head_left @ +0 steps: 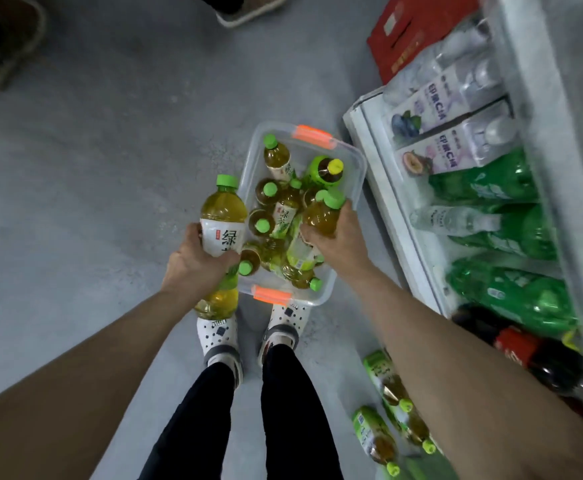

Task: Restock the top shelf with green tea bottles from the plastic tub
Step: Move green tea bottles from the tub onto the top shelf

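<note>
Your left hand (196, 261) grips green tea bottle (221, 209) round label, centre-left of frame, just beside plastic tub (357, 174). Your right hand (338, 237) grasps second bottle (321, 214) over tub's right side, centre frame.

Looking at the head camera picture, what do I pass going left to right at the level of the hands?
Left hand holding a green tea bottle → plastic tub → right hand over its right side, gripping a second tea bottle → white shelf edge → green soda bottles.
</note>
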{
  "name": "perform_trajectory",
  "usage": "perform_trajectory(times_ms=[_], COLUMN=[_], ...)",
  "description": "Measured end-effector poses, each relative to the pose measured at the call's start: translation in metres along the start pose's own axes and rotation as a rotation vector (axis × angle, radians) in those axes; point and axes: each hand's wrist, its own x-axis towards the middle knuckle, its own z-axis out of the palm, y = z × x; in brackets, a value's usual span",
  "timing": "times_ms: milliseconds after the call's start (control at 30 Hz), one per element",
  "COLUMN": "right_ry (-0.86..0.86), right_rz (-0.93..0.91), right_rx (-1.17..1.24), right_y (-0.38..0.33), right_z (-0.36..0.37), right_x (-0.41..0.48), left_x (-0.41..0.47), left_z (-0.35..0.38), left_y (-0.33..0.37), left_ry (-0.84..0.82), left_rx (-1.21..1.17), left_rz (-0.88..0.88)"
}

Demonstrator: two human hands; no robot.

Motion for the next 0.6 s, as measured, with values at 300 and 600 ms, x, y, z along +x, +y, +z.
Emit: perform_trajectory(times_ms=[300, 600], right_ry=[0.245, 0.586], right_rz=[-0.019, -0.024], right_rx=[0.255, 0.265], right_y=[-0.105, -0.220], right_z=[-0.123, -0.195], right_x=[-0.140, -0.250], left_x=[-0.125, -0.210], left_z=[-0.094, -0.196], left_y=[0.110, 0.205], left_ry=[-0.354, -0.427], left_rx=[-0.004, 0.129], left_rz=[0.238, 0.628])
